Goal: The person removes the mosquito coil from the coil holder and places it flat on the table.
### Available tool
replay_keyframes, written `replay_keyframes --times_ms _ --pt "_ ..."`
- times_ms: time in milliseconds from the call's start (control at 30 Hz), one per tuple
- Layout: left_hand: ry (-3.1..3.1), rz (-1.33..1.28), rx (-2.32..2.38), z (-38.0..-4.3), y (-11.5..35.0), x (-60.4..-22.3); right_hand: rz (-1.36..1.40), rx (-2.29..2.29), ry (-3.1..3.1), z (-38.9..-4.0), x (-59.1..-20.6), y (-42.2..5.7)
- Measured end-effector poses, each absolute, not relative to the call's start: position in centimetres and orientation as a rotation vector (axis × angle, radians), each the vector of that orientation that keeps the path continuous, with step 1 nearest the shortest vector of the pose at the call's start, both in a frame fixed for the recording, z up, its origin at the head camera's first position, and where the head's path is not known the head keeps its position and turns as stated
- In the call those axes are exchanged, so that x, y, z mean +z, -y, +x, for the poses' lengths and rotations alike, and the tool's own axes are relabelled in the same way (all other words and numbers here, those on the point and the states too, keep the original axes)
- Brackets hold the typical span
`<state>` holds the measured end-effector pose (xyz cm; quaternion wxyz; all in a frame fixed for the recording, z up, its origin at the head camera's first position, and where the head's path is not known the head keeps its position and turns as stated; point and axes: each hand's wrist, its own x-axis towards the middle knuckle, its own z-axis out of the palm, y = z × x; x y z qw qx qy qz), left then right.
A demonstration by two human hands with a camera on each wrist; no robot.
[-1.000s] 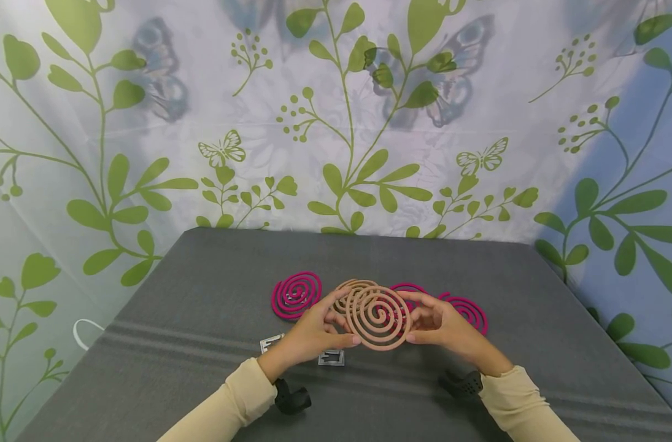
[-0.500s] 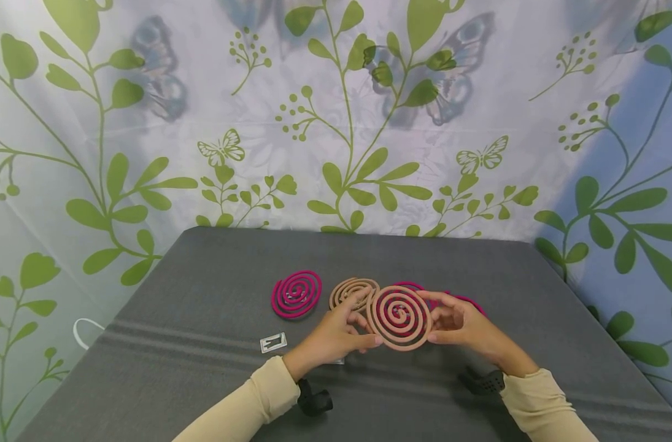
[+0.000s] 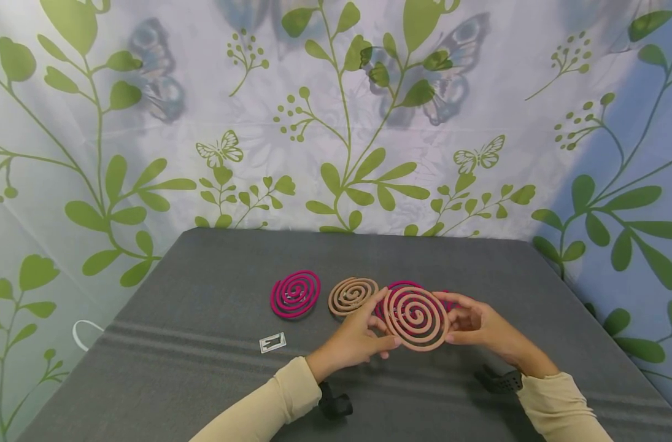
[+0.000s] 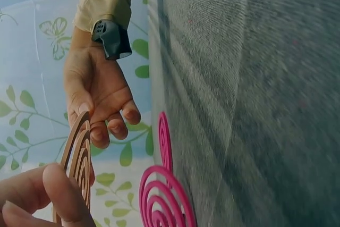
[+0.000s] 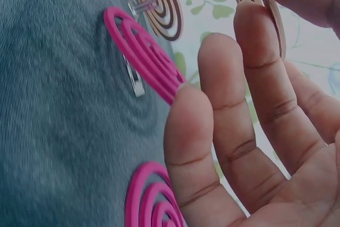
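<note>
Pinching a tan mosquito coil from opposite sides, the left hand and right hand hold it raised off the grey-covered counter, its flat face tipped toward the wearer. The left hand's fingers are clamped on the rim from about eight to ten o'clock, thumb in front. The right thumb and forefinger close on the rim from two to four o'clock, while its other fingers, seen in the right wrist view, curl loosely and apart, bearing nothing. Such a grip probably suits a thin, likely brittle spiral: two sides share the load and the windings stay untouched.

Taking the held coil as the clock's centre, a second tan coil sits between nine and ten o'clock, with a magenta coil farther out the same way. Another magenta coil shows behind at eleven, and a third magenta coil at two, largely hidden by the right fingers. Metal pieces under the standing coils look like stands, presumably there to lift the spirals off the cloth. Just below nine o'clock, a flat metal plate with a cut-out lies bare, carrying no coil.
</note>
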<state>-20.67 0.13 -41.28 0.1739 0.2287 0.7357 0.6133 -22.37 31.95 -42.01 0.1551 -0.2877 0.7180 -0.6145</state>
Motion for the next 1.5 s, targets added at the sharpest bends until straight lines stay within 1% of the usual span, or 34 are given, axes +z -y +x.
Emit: replay_keyframes --times_ms 533,800,1500 --pt "-2.067 0.57 1.797 -20.6 -4.4 -42.1 -0.803 -1.787 -2.085 -21.7 -42.4 -35.6" --pt "-2.031 0.589 1.834 -20.9 -6.0 -42.5 -0.768 -1.805 -2.089 -21.3 -42.2 -37.1" --pt "-2.103 0.532 1.881 -21.3 -11.1 -42.6 -0.642 -1.977 -2.058 -20.8 -43.9 -41.2"
